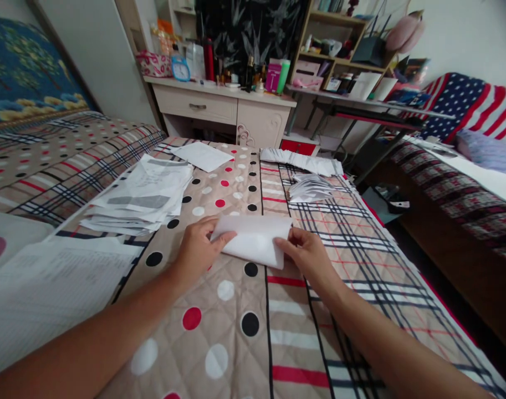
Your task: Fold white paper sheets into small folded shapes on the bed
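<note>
A folded white sheet of paper [255, 238] lies on the quilted, dotted and plaid bed cover [244, 321] in front of me. My left hand [198, 246] pinches its left end, thumb on top of the sheet. My right hand [305, 252] grips its right end with the fingers closed on the edge. Both forearms reach in from the bottom of the view.
A loose stack of printed papers [142, 194] lies to the left, a single white sheet [203, 155] behind it. Folded paper pieces [311, 187] and a row of them [300, 160] lie at the far right. Large sheets [49, 288] sit near left. A desk [223, 108] stands beyond.
</note>
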### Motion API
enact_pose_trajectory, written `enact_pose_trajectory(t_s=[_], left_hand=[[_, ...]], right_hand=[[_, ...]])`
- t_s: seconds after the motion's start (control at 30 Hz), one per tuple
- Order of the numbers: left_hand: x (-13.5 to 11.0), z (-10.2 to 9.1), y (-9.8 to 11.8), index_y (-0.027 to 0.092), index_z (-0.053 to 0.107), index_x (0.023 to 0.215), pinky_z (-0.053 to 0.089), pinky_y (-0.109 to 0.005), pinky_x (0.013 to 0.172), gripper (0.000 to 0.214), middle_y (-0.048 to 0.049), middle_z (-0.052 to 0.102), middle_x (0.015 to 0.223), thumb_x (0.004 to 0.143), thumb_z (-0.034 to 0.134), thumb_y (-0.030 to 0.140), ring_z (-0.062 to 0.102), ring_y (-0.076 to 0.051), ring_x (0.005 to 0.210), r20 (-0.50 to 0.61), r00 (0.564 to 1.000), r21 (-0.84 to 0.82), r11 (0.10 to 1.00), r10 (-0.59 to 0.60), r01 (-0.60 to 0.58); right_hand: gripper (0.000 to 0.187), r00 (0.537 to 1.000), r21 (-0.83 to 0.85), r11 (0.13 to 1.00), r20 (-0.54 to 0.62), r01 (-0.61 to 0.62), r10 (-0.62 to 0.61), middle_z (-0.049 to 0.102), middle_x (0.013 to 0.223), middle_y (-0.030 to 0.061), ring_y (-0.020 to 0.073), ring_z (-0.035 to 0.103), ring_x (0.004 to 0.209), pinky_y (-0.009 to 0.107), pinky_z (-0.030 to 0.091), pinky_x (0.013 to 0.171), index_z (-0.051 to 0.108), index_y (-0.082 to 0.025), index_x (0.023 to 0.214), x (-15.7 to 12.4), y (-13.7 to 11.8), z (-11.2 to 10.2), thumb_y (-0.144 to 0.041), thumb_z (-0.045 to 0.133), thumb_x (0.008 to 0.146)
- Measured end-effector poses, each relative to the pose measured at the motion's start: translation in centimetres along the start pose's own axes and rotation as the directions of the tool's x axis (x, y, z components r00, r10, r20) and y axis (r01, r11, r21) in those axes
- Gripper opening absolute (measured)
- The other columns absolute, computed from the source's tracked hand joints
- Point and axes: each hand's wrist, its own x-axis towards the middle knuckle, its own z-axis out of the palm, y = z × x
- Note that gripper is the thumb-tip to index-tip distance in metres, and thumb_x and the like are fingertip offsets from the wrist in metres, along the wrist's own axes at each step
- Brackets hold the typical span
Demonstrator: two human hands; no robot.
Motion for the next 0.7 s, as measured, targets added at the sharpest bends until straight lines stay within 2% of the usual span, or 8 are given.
enact_pose_trajectory(t_s=[0.07, 0.17, 0.23, 0.33, 0.43, 0.53, 0.7], left_hand=[[0.3, -0.4, -0.6, 0.018, 0.073, 0.085, 0.050, -0.030, 0.074, 0.022, -0.0066, 0.073, 0.089, 0.080, 0.067, 0.038, 0.067, -0.022, 0.080, 0.041, 0.998, 0.002, 0.998, -0.056, 0.056], [0.4, -0.9, -1.1, 0.019, 0.074, 0.084, 0.049, -0.032, 0.086, 0.025, -0.0077, 0.072, 0.101, 0.084, 0.062, 0.041, 0.066, -0.023, 0.093, 0.107, 0.993, 0.024, 0.999, -0.045, 0.043], [0.3, -1.0, -1.1, 0.019, 0.074, 0.079, 0.048, -0.032, 0.093, 0.025, -0.0083, 0.067, 0.114, 0.083, 0.063, 0.041, 0.062, -0.023, 0.105, 0.072, 0.997, 0.016, 1.000, -0.010, 0.009], [0.4, -0.9, -1.2, 0.020, 0.075, 0.079, 0.045, -0.032, 0.099, 0.023, -0.0079, 0.061, 0.126, 0.080, 0.066, 0.041, 0.057, -0.024, 0.116, 0.034, 0.999, -0.096, 0.995, -0.016, 0.019], [0.4, -0.8, -1.4, 0.018, 0.076, 0.085, 0.051, -0.033, 0.088, 0.025, -0.0080, 0.072, 0.105, 0.078, 0.068, 0.041, 0.066, -0.023, 0.097, 0.127, 0.984, -0.244, 0.957, -0.125, 0.154], [0.3, -0.6, -1.6, 0.016, 0.076, 0.084, 0.053, -0.031, 0.070, 0.026, -0.0071, 0.075, 0.084, 0.073, 0.073, 0.039, 0.068, -0.021, 0.075, 0.195, 0.947, -0.313, 0.899, -0.253, 0.305], [0.2, -0.4, -1.5, 0.016, 0.075, 0.086, 0.052, -0.027, 0.064, 0.027, -0.0065, 0.076, 0.083, 0.065, 0.080, 0.033, 0.068, -0.020, 0.070, 0.212, 0.937, -0.368, 0.866, -0.277, 0.339]], right_hand=[[0.036, 0.999, 0.135, 0.990, 0.025, -0.031, 0.028, 0.042, 0.053, -0.0044, 0.0106, 0.036, 0.049, 0.024, 0.026, 0.046, 0.049, -0.020, 0.060, 1.2, 0.0, 0.7, -0.048, 0.063, 0.079], [0.038, 1.000, 0.178, 0.984, -0.028, -0.002, 0.007, 0.041, 0.053, -0.0043, 0.0098, 0.034, 0.050, 0.024, 0.024, 0.045, 0.050, -0.019, 0.059, 1.5, 0.2, 1.4, -0.048, 0.066, 0.078], [0.036, 0.999, 0.222, 0.975, -0.050, 0.024, -0.013, 0.044, 0.055, -0.0035, 0.0100, 0.036, 0.052, 0.023, 0.026, 0.046, 0.053, -0.018, 0.060, 1.0, 0.4, 1.5, -0.047, 0.070, 0.075], [0.033, 0.997, 0.333, 0.943, -0.073, 0.014, 0.011, 0.053, 0.061, -0.0013, 0.0113, 0.042, 0.054, 0.024, 0.033, 0.049, 0.060, -0.018, 0.065, 0.5, 0.6, 1.4, -0.047, 0.074, 0.071], [0.030, 0.996, 0.412, 0.911, -0.079, 0.006, 0.029, 0.061, 0.071, 0.0012, 0.0130, 0.048, 0.058, 0.025, 0.039, 0.053, 0.064, -0.018, 0.071, 0.5, 0.5, 1.4, -0.045, 0.077, 0.068], [0.028, 0.997, 0.465, 0.885, -0.062, 0.000, 0.033, 0.060, 0.072, 0.0004, 0.0123, 0.048, 0.058, 0.024, 0.040, 0.053, 0.065, -0.019, 0.075, 0.5, 0.2, 1.4, -0.045, 0.076, 0.070], [0.040, 0.999, 0.398, 0.917, -0.040, 0.011, 0.005, 0.043, 0.058, -0.0027, 0.0103, 0.037, 0.053, 0.023, 0.029, 0.048, 0.049, -0.019, 0.057, 0.5, -0.1, 1.3, -0.047, 0.067, 0.078]])
